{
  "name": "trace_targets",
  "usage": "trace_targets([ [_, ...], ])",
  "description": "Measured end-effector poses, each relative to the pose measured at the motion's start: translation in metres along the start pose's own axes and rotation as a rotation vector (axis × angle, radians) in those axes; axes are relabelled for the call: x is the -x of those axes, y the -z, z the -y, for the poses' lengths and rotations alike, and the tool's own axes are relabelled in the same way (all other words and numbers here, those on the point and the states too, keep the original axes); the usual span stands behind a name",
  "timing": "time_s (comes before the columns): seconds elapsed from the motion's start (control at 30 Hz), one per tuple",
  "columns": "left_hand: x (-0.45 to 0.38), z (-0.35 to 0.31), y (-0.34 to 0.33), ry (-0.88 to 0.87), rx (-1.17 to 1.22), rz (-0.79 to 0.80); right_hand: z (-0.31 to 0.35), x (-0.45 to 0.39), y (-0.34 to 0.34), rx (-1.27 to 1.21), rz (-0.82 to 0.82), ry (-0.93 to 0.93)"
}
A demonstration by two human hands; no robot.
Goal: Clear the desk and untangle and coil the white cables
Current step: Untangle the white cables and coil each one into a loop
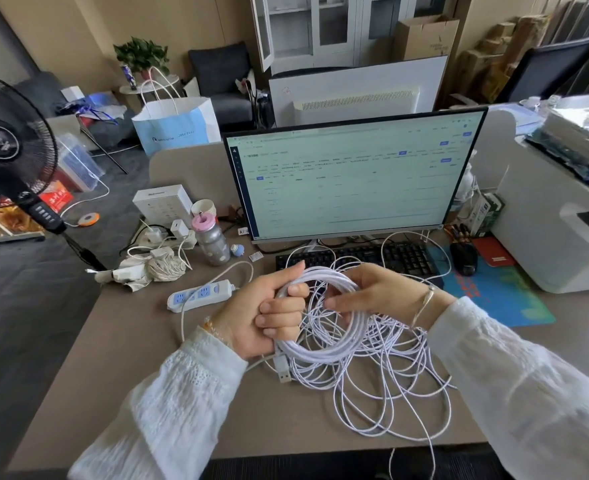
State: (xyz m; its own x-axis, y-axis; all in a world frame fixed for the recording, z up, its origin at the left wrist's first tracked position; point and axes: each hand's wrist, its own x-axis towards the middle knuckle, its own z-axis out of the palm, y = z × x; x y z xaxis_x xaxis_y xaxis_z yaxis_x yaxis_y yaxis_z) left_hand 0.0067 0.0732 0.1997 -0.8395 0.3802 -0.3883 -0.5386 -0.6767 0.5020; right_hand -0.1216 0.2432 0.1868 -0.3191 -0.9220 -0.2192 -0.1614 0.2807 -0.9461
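At the left of the desk lie a power strip, a water bottle and a heap of chargers and crumpled wrapping, none of it put away yet, so the clearing is best left until the cable is done. Just right of the strip, the left hand is clenched round the gathered turns of the white coil, with the thumb laid along the top and a USB plug hanging from the bundle below the fist. That grip should stay firm and in one place, so that the finished turns cannot spring apart. To its right, the right hand grasps the far side of the same coil, its fingers curled over the strands. This hand ought to do the feeding: draw one length out of the loose tangle, which sprawls on the desk beneath and to the near right of the coil, and lay it on at the same width as the others. The free strands cross one another many times, so I judge that pulling hard would tighten a knot; lifting each loop clear first looks safer. One strand runs off the near edge.
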Motion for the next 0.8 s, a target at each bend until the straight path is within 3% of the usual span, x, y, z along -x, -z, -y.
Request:
trace_targets([
  [0.1,-0.003,0.005,-0.001,-0.079,-0.044,-0.133,-0.007,-0.001,0.008,-0.261,0.044,0.009],
  [0.2,-0.006,0.005,-0.002,-0.105,-0.013,-0.16,-0.018,-0.004,0.003,-0.447,0.071,0.042],
  [0.4,-0.002,0.001,0.003,-0.119,-0.027,-0.194,-0.034,-0.005,0.004,-0.557,0.091,0.046],
  [0.57,0.013,-0.022,0.015,-0.29,0.001,-0.203,-0.056,-0.003,0.012,-0.467,-0.016,0.006],
  [0.8,0.039,-0.066,0.037,-0.561,0.042,-0.337,-0.099,0.013,0.013,-0.384,-0.079,-0.157],
])
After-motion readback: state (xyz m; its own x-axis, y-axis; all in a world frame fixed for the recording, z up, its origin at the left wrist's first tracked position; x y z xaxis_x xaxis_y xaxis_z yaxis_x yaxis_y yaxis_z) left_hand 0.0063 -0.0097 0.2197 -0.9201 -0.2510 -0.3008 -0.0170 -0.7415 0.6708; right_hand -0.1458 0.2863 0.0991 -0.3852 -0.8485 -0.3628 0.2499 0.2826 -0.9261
